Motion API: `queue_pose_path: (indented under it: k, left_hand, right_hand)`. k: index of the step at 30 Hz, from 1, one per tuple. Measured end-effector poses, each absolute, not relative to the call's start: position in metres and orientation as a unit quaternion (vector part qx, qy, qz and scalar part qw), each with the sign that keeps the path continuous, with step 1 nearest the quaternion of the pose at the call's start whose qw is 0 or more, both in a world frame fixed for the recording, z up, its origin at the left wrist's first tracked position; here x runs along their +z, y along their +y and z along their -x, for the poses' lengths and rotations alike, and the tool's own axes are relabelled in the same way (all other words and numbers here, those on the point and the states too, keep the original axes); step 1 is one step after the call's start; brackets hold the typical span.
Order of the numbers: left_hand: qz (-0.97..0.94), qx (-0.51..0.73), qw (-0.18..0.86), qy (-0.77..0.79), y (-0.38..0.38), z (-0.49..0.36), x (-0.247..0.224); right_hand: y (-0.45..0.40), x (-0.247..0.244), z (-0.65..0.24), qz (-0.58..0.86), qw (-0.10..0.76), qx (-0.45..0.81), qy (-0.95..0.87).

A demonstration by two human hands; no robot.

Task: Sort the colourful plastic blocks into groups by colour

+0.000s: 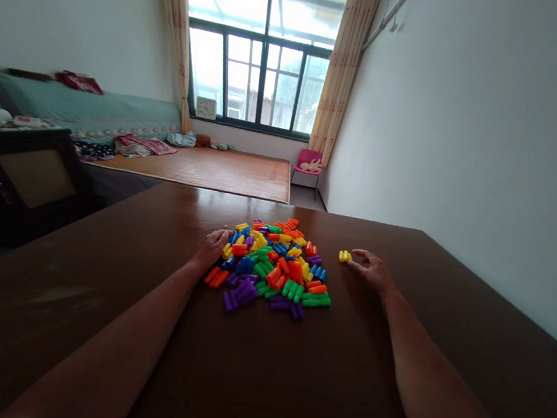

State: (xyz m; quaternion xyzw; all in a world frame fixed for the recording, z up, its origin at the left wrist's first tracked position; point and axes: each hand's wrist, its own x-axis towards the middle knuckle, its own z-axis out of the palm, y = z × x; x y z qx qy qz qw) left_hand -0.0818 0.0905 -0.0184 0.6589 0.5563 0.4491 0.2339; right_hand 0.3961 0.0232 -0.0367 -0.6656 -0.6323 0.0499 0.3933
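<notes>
A heap of colourful plastic building pieces (273, 255) made of joined tubes, in orange, yellow, green, blue and purple, lies on the brown table. My left hand (212, 247) rests on the tabletop against the heap's left side, its fingers stretched out beside the blue and yellow pieces; it holds nothing that I can see. To the right of the heap, apart from it, my right hand (371, 269) has a yellow plastic building piece (345, 256) at the tips of its thumb and forefinger. Several purple pieces (241, 295) lie at the heap's near edge.
The dark brown table (279, 383) spreads out around both arms. Behind it are a bed with a woven mat (222, 169), a pink chair (309, 161) and a window with curtains. A dark cabinet (35, 174) stands at the left, and a white wall runs along the right.
</notes>
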Motion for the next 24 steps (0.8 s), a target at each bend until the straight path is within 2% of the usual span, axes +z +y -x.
queue_pose_path:
  k: [5, 10, 13, 21, 24]
  left_hand:
    - [-0.678, 0.428, 0.229, 0.552, 0.092, 0.085, -0.02]
    - [-0.673, 0.439, 0.234, 0.548, 0.093, 0.085, -0.021]
    - [-0.655, 0.458, 0.242, 0.55, 0.092, 0.085, -0.021]
    - [-0.632, 0.458, 0.246, 0.574, 0.089, 0.08, -0.014]
    - [-0.634, 0.454, 0.246, 0.576, 0.088, 0.079, -0.012]
  right_hand:
    - [0.044, -0.04, -0.381, 0.672, 0.391, 0.066, -0.625]
    - [0.093, -0.026, -0.376, 0.699, 0.36, 0.015, -0.618]
    - [0.113, -0.019, -0.377, 0.703, 0.37, -0.014, -0.607]
    - [0.119, -0.005, -0.366, 0.677, 0.4, -0.022, -0.618]
    - [0.123, 0.003, -0.341, 0.662, 0.385, 0.016, -0.643]
